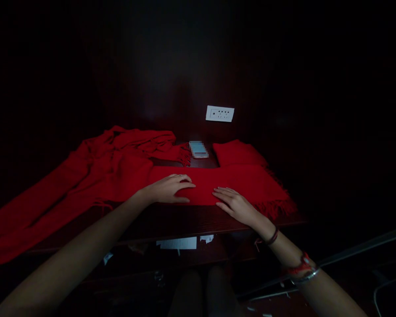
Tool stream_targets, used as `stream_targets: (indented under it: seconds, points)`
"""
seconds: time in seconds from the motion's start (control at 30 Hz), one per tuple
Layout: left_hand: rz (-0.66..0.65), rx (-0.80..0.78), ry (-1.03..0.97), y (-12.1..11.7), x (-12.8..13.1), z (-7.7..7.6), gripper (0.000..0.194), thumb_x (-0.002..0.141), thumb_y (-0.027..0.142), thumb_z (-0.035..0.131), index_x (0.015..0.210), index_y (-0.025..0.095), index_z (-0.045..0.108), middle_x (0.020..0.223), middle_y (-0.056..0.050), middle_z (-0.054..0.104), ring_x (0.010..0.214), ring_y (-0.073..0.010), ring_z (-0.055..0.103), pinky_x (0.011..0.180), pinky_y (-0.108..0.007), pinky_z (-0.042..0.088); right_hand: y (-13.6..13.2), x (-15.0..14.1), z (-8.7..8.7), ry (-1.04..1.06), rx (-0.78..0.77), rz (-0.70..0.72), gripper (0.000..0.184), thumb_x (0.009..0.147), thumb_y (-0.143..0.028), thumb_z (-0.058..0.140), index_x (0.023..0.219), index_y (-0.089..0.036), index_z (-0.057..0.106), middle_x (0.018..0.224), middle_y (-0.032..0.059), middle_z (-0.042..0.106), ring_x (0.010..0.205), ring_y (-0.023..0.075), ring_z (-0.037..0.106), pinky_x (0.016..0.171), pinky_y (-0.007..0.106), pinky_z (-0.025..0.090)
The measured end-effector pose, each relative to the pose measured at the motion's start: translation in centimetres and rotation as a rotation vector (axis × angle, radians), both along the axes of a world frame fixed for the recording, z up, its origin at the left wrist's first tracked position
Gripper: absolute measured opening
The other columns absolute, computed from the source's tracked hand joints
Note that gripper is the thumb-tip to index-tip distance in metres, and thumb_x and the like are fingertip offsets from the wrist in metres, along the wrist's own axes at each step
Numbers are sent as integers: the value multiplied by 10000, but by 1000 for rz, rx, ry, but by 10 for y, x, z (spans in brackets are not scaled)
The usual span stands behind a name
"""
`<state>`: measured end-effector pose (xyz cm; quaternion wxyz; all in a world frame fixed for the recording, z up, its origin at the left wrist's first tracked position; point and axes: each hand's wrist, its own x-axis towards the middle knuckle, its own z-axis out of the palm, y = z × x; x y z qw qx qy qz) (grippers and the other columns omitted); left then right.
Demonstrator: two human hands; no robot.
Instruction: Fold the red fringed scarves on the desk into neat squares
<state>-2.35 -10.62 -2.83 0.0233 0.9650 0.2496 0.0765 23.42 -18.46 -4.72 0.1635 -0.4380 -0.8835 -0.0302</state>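
Got two forearms [95, 244] nearest. Resting left hand [166, 189] (fingers spread) and right hand [239, 208] (fingers together, thumb apart) on one flat red cloth [204, 178] on table [185, 220]. See one socket panel [219, 113] behind.

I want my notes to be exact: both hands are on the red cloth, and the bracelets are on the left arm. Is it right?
The head view shows the bracelets on the right arm, not the left. The left hand and right hand are indeed on the red cloth.
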Motion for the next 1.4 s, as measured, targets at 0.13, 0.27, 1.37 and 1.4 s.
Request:
stream_targets:
  seconds: [0.13,0.27,1.37,1.4]
  points:
    - [-109,12,55,-18,5,11,368,715,297,513,1073,220,480,1072,-37,492,930,-162,482,799,-249,363,-7,0,3,161,-12,34,375,801,-308,443,1159,-203,468,1137,52,527,1066,161,450,922,343,359]
    - [-89,58,97,-17,2,10,409,675,107,460,1066,230,465,1052,-26,504,915,-155,486,770,-242,370,-9,0,2,265,-32,42,330,790,-218,432,1111,-208,507,1053,45,568,978,152,501,867,329,398]
    - [-155,96,-107,-15,22,-7,152,740,68,419,773,174,523,785,-6,471,727,-105,443,672,-185,339,-5,-5,3,39,219,-70,214,793,-277,472,963,-171,549,857,57,577,815,161,469,743,290,333]
    - [-150,83,-121,-15,23,-7,154,743,66,414,771,173,522,785,-6,472,729,-104,444,675,-184,337,-5,-6,4,19,231,-52,256,791,-289,475,1015,-176,530,896,62,574,844,164,465,759,298,328]
